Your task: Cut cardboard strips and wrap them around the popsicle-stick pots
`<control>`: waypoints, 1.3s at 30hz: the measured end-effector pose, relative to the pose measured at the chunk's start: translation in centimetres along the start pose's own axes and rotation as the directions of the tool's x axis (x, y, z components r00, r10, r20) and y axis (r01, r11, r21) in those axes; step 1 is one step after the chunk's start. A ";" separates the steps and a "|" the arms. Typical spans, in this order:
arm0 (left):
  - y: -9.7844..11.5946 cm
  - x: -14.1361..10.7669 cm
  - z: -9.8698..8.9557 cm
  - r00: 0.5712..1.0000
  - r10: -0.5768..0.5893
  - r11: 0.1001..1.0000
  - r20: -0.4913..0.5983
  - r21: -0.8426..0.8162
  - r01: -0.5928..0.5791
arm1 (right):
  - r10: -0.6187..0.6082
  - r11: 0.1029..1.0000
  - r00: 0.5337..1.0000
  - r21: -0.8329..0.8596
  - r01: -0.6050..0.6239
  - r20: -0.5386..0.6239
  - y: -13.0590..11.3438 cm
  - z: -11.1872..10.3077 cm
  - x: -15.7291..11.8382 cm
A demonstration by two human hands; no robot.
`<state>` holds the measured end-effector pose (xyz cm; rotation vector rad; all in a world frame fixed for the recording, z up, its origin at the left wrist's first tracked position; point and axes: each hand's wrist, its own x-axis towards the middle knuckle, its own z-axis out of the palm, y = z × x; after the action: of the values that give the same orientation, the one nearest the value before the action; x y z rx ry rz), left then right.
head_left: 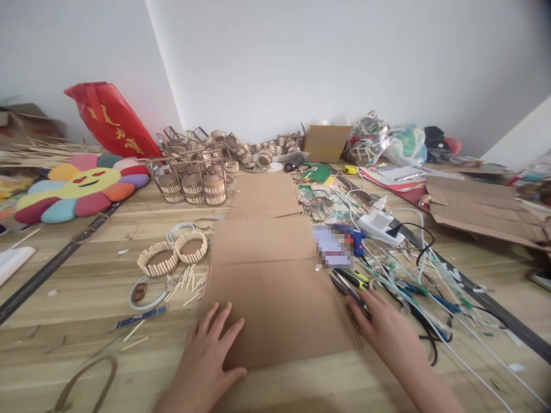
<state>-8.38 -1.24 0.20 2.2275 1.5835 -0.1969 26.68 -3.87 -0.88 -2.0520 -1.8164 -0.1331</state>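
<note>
My left hand (210,350) lies with fingers spread on the near left part of a flat, creased piece of brown cardboard (279,304). Beyond the cardboard's right edge, my right hand (383,321) has its fingers closed around a slim dark-handled tool (346,287) with a silvery front part; its exact kind is partly hidden. Just past that tool lies a black and yellow-green tool (356,279). Left of the cardboard are two rings of short wooden sticks (158,259), several loose sticks (188,281) and a blue strip-shaped packet (140,317).
A blue glue gun (356,241), a white power strip (379,223) and tangled cords crowd the right side. Small stick-covered baskets (193,186) stand at the back left, near a flower cushion (81,189) and a red bag (112,120). More cardboard (477,201) lies far right.
</note>
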 end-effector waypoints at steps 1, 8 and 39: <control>0.1 0.1 -0.1 1.000 -0.002 1.000 0.004 0.002 0.002 | -0.058 0.998 0.998 -0.014 0.058 0.002 -0.5 -0.5 1.4; -0.2 0.2 0.2 1.000 0.012 1.000 0.009 0.020 -0.013 | -0.231 0.964 0.950 -0.080 0.252 0.211 -4.5 0.0 19.3; -7.3 -0.7 3.1 0.822 0.061 0.997 -0.566 0.075 -0.022 | -0.128 0.970 0.948 -0.162 0.181 0.293 -6.7 -1.0 26.0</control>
<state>-15.04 -1.08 -4.06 2.5165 1.8246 0.4891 24.31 20.59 10.06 -2.1405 -2.2162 -0.0597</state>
